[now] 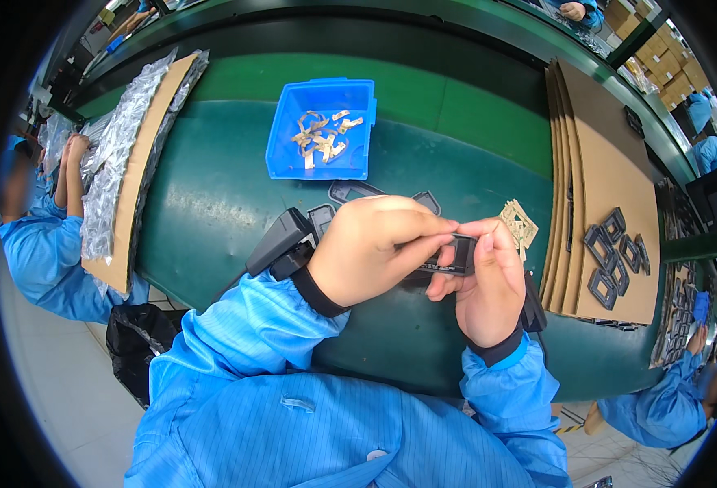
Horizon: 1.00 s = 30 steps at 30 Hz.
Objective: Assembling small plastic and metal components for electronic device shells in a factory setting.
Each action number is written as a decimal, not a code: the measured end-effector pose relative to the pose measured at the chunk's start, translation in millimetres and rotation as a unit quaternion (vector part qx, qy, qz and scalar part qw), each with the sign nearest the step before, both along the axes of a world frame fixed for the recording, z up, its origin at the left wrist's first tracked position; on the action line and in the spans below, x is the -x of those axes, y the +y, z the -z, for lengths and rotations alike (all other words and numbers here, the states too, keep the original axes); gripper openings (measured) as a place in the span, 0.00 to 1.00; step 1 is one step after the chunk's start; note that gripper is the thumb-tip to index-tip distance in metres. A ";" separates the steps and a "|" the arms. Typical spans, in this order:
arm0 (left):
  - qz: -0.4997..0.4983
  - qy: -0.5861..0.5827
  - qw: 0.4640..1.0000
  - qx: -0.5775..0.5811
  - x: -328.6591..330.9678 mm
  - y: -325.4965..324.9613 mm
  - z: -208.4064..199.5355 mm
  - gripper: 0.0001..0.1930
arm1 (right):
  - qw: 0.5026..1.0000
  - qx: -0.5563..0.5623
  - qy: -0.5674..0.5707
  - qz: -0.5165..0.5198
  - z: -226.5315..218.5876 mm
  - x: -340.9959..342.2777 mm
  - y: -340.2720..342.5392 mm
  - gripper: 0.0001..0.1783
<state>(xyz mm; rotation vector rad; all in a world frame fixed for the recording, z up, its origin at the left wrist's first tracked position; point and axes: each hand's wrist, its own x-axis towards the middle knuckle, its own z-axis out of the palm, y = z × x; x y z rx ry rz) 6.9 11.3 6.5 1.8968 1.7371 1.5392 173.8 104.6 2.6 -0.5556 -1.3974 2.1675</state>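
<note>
Head view, looking down at my two hands over a green bench; between them, above the bench near its front edge, I hold a small black plastic frame (454,254); my left hand (375,248) pinches its upper edge, fingers drawn together on it; my right hand (487,285) cups it from below, thumb and fingers clamped on its right end. To do this step well I judge the frame should be kept level and steadied by the right hand while the left fingertips press squarely, not twisting it. Just behind my hands lie about three more black frames (354,193), partly hidden; beside my right hand sits one small heap of tan metal pieces (519,224); farther back stands one blue bin (319,128) with a dozen or so similar tan clips, too tangled to count. On the right, a stack of about four cardboard sheets (610,171) carries roughly five black frames; on the left, one cardboard sheet (135,167) lies among clear plastic wrap.
</note>
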 end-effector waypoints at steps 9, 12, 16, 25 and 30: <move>-0.029 -0.021 0.999 0.040 1.2 3.7 1.6 0.14 | 0.992 0.124 0.030 0.004 5.3 1.4 13.2 0.18; -0.036 -0.035 0.998 0.048 0.6 3.2 2.1 0.14 | 0.990 0.139 0.033 -0.005 7.0 2.0 12.4 0.17; -0.064 0.016 0.997 0.031 -0.5 3.4 4.9 0.08 | 0.989 0.144 0.010 -0.039 5.7 3.1 10.9 0.17; -0.097 0.007 0.994 0.051 -4.5 -0.5 6.8 0.05 | 0.996 -0.018 0.024 -0.079 12.4 11.7 2.8 0.31; -0.030 -0.216 0.954 0.208 -3.3 -3.9 -12.4 0.05 | 0.989 0.085 -0.037 -0.116 5.8 5.7 7.6 0.32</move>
